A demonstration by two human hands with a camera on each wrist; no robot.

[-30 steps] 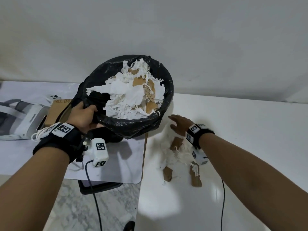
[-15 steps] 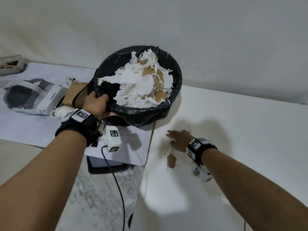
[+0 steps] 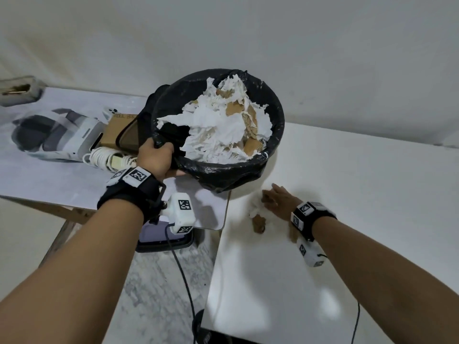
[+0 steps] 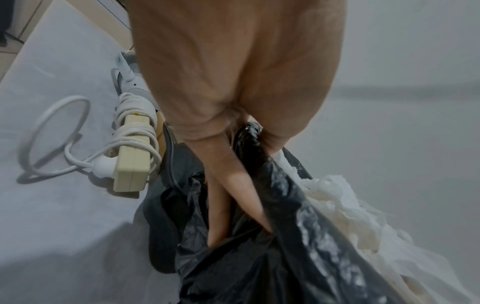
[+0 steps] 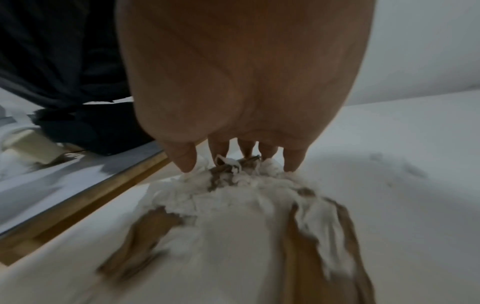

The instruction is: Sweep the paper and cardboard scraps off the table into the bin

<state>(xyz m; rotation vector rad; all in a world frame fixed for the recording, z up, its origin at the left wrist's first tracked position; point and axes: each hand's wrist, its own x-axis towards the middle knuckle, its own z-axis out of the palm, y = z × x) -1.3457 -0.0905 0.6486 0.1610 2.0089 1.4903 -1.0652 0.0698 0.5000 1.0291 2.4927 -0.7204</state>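
A bin (image 3: 231, 177) lined with a black bag (image 4: 259, 257) is tilted toward me at the white table's left edge, heaped with torn white paper and brown cardboard (image 3: 223, 127). My left hand (image 3: 155, 157) grips the bin's near rim through the bag, fingers (image 4: 231, 197) curled into the plastic. My right hand (image 3: 277, 201) lies palm down on the white table (image 3: 360, 194), fingertips (image 5: 185, 162) curved down onto a small pile of paper and cardboard scraps (image 5: 246, 205) (image 3: 258, 218). Part of the pile sits under the palm and wrist.
Left of the bin, a lower grey table (image 3: 49, 175) holds a white headset (image 3: 57, 135), a cardboard box (image 3: 119, 130) and a power strip wrapped in white cable (image 4: 132, 148). A marble floor (image 3: 154, 281) shows in the gap between tables. A wall stands close behind.
The right hand has dragged the scraps leftward toward the table's edge, bunching them under the palm. The bin stays gripped and tilted in the left hand.
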